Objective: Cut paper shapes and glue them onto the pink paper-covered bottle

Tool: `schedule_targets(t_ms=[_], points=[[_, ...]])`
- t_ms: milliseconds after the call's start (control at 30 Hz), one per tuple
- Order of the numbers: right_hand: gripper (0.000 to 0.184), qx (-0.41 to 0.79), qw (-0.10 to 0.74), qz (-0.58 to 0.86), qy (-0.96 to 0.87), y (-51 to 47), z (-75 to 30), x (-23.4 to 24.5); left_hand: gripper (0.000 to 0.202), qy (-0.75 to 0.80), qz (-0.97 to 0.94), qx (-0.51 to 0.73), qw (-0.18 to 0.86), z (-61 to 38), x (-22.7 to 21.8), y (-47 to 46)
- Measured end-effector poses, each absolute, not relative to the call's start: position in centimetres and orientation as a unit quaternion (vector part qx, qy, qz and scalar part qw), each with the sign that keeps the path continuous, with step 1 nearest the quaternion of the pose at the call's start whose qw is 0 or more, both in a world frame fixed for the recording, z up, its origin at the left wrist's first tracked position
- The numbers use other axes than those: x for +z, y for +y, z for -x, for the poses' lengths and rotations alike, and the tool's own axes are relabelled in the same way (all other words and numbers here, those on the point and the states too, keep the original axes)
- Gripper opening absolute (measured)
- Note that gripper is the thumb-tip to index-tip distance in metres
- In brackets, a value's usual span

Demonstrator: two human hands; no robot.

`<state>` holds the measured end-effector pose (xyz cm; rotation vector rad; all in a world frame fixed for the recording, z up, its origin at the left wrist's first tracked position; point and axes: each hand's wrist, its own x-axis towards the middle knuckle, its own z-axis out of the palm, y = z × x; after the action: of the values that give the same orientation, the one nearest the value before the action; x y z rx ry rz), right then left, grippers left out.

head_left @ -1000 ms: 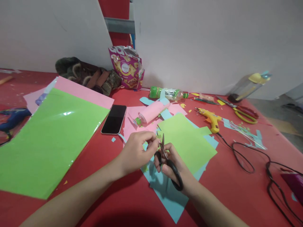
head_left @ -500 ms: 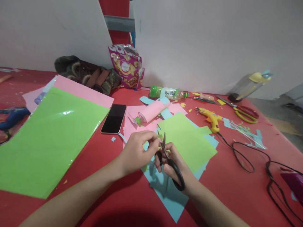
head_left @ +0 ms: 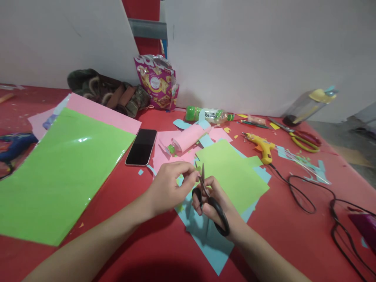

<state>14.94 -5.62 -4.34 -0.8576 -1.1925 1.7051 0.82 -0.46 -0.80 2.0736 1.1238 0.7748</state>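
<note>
My right hand (head_left: 219,201) grips a pair of black-handled scissors (head_left: 219,217), their blades parted and pointing away from me. Close by the blades, my left hand (head_left: 173,184) is pinched closed; whatever its fingertips hold is too small to make out. Both hands hover over light blue paper (head_left: 214,246) and a light green sheet (head_left: 232,172). Beyond them lies a bottle wrapped in pink paper (head_left: 190,138), with a green cap and blue paper strips on it.
A phone (head_left: 141,147) and wrapped green sheets (head_left: 67,176) lie to the left. On the right are a yellow glue gun (head_left: 261,147) with its black cord, and larger scissors (head_left: 302,141). A green bottle (head_left: 192,113), snack bag (head_left: 157,86) and clear bottle (head_left: 308,107) line the back.
Hardly anything differs. The scissors' blades have shifted very slightly, and both hands stay in nearly the same place.
</note>
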Motion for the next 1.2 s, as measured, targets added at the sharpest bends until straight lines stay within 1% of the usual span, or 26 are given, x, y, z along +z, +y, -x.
schedule_targets(t_ms=[567, 800, 1200], points=[[0.040, 0.703, 0.427, 0.324, -0.468, -5.6, -14.9, -4.7, 0.024, 0.412, -0.813, 0.267, 0.314, -0.1, -0.2, -0.1], [0.040, 0.707, 0.420, 0.326, -0.467, -5.6, -15.0, -4.8, 0.026, 0.411, -0.826, 0.250, 0.293, 0.1, 0.0, 0.1], [0.041, 0.711, 0.399, 0.343, -0.467, -5.6, -15.0, -4.8, 0.026, 0.423, -0.814, 0.196, 0.347, 0.8, 0.0, 0.4]])
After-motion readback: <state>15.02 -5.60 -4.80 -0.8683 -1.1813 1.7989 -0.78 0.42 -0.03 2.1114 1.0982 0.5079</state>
